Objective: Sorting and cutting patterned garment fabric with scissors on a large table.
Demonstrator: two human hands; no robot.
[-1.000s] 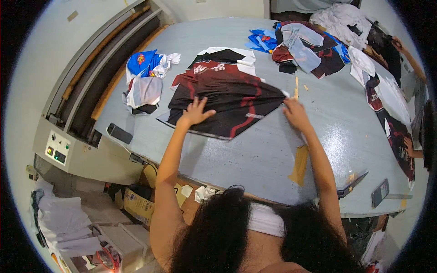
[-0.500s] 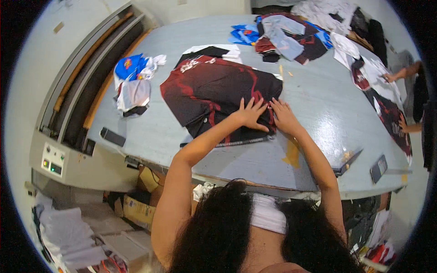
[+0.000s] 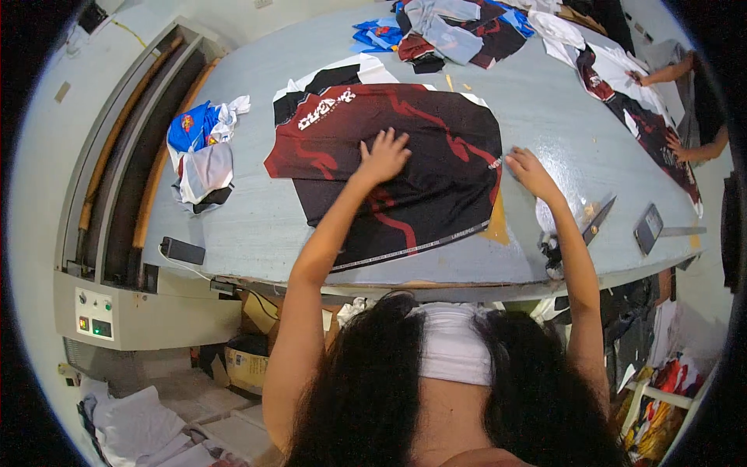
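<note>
On the near middle of the bench (image 3: 257, 233), the dark red and black shirt (image 3: 436, 179) lies spread out in front of me, its lettered hem (image 3: 412, 250) toward my body and a black and white piece of cloth (image 3: 342, 78) showing past its far edge. My left hand (image 3: 385, 158) rests on the middle of the shirt, palm down, fingers fanned wide. My right hand (image 3: 531, 171) is just beside the shirt's right edge, fingers loosely bent and close together, pinching nothing that I can see; whether it presses on the bench I cannot tell.

The cloth looks thin, light and limp, likely a smooth knit that slides easily and creases under a dragging palm. It shouldn't be fragile, but it won't hold a shape by itself. I'd judge the best holds to be the hem's ends and the right corner, pinched lightly, with a flat palm steadying the middle.

Half a second ago both my hands were close together on the right part of the shirt, and the cloth was bunched there. Now they are apart: the left is farther up the shirt, the right is off it, and the right side lies flatter, with more of the hem showing.
</note>
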